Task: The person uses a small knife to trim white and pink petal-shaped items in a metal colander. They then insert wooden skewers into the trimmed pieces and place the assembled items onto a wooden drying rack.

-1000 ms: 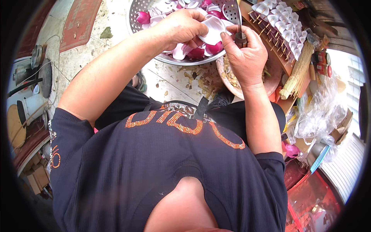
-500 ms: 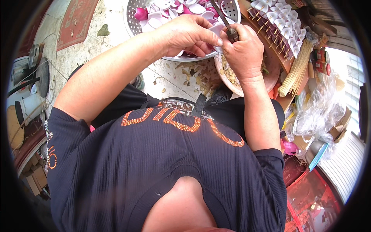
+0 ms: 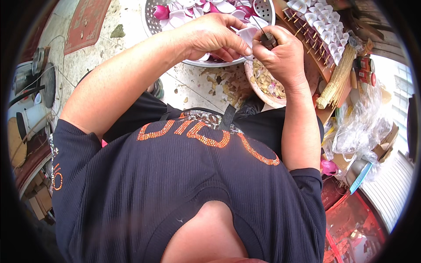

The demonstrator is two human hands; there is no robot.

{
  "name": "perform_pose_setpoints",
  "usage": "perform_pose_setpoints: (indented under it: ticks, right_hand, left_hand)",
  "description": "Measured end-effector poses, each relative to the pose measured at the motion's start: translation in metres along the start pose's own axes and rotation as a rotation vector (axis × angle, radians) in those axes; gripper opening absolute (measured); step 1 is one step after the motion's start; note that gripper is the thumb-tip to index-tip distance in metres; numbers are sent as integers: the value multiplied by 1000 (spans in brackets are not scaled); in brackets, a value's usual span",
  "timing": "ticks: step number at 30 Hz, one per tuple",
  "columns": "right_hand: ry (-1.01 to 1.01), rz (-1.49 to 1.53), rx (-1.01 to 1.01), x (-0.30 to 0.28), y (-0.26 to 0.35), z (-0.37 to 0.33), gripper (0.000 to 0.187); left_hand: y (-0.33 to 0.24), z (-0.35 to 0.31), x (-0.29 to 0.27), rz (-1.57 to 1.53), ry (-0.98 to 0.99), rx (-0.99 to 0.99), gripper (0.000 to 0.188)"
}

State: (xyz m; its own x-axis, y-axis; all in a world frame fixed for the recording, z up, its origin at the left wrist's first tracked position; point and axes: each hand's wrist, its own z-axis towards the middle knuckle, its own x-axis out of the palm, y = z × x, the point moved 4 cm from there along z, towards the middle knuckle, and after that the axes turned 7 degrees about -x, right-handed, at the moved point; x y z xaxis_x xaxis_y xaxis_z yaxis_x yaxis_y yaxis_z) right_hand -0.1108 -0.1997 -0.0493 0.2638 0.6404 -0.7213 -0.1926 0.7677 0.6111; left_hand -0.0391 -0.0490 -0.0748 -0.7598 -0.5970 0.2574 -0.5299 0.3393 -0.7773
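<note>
Over the metal colander [image 3: 148,27], my left hand [image 3: 215,37] is closed on a pale onion piece [image 3: 248,36], pinched between thumb and fingers. Beside it, my right hand [image 3: 283,55] grips the dark handle of a knife [image 3: 269,41]. Its thin blade points up and away to the left, above the colander. White and purple onion pieces [image 3: 180,18] fill the colander, with a whole-looking purple onion [image 3: 161,12] near its left rim.
Below my right hand stands a pinkish basin [image 3: 258,93] of peelings. Rows of skewered onion pieces [image 3: 322,26] lie at the far right, near a bundle of thin wooden skewers [image 3: 338,76]. Clear plastic bags [image 3: 355,131] are piled at right; scraps [image 3: 230,91] litter the floor.
My right hand has moved slightly right, away from my left, and the knife has turned so its blade looks thinner. The left hand stays almost in place with the onion piece.
</note>
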Motion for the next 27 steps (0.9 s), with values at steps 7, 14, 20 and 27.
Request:
perform_pose_setpoints:
  ticks: [7, 14, 20, 27]
  right_hand:
    - [-85, 150, 101, -7, -2, -2, 31]
    - [-25, -188, 13, 6, 7, -1, 24]
    - [-69, -233, -29, 10, 6, -3, 22]
    - [43, 35, 35, 4, 6, -4, 20]
  left_hand:
    - [-8, -4, -2, -39, -31, 31, 70]
    - [-2, -1, 0, 63, -64, 84, 64]
    - [2, 1, 0, 155, -91, 106, 68]
    - [-4, -3, -3, 219, -74, 57, 61]
